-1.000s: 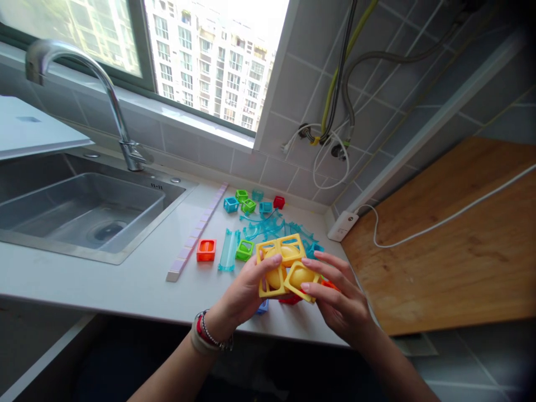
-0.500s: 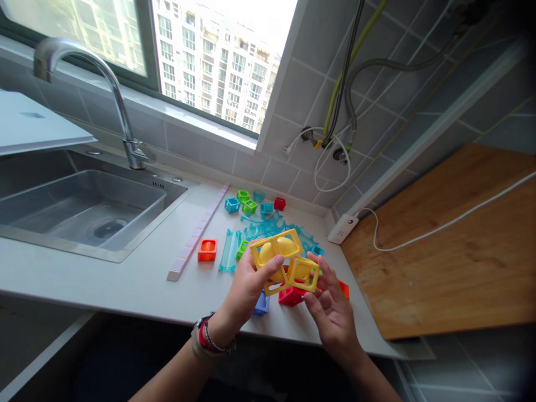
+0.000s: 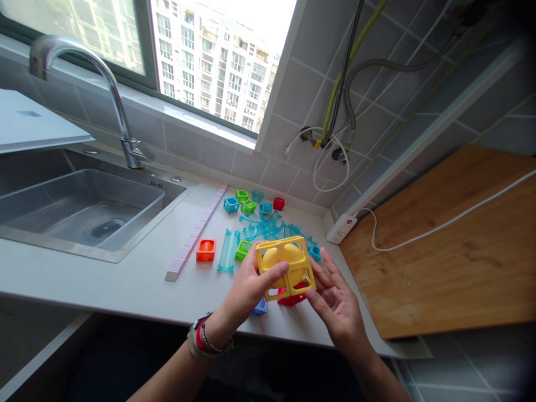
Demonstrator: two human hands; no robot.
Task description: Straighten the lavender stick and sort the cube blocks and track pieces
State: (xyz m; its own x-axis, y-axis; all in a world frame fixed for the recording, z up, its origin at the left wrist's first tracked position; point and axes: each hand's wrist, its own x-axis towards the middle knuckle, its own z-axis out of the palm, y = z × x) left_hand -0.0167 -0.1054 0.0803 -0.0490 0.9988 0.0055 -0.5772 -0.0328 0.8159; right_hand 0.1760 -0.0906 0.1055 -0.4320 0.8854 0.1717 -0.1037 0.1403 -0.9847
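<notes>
My left hand (image 3: 247, 285) is closed around a group of yellow frame blocks (image 3: 287, 267), its thumb across their front. The blocks are open-sided cubes with rounded yellow shapes inside, sitting flush against one another above the counter. At the group's right edge, my right hand (image 3: 341, 307) has its thumb at the lower corner and a finger reaching partly behind; the other fingers are spread. Below the blocks, a red block (image 3: 292, 300) and a blue block (image 3: 260, 306) rest on the counter, partly covered. A green block (image 3: 243, 250) lies just beyond my left hand.
Left of my hands are an orange block (image 3: 206, 250), a clear blue track piece (image 3: 228, 251) and a long pale strip (image 3: 196, 231). More clear blue pieces (image 3: 263, 228) lie behind. A sink (image 3: 119, 254) is at left; a wooden board (image 3: 444, 240) and power strip (image 3: 341, 228) at right.
The lower right yellow cube, tilted away from the rest before, now lines up flush with the others. The group has turned more face-on, and my right hand's fingers have straightened.
</notes>
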